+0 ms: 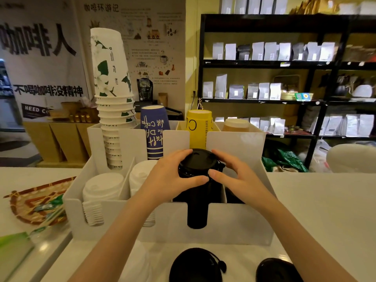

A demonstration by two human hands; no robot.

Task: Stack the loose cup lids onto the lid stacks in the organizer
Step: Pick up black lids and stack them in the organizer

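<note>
We hold a black lid [198, 159] with both hands on top of the black lid stack [197, 208], in the third front compartment of the white organizer [234, 220]. Our left hand [168, 178] grasps its left side, thumb along the front rim; our right hand [238, 176] grips the right side, fingers curled over the top edge. Whether the lid sits fully on the stack we cannot tell, because our fingers cover the rim.

To the left, two white lid stacks [102, 188] fill the neighbouring compartments. Behind them stand a tall tower of white cups [113, 94], a blue cup stack [154, 133] and a yellow cup stack [198, 129].

On the counter [325, 210] just before the organizer lie two loose black lids [195, 265], near the lower edge of the view. At the far left rests a woven tray [34, 202].
</note>
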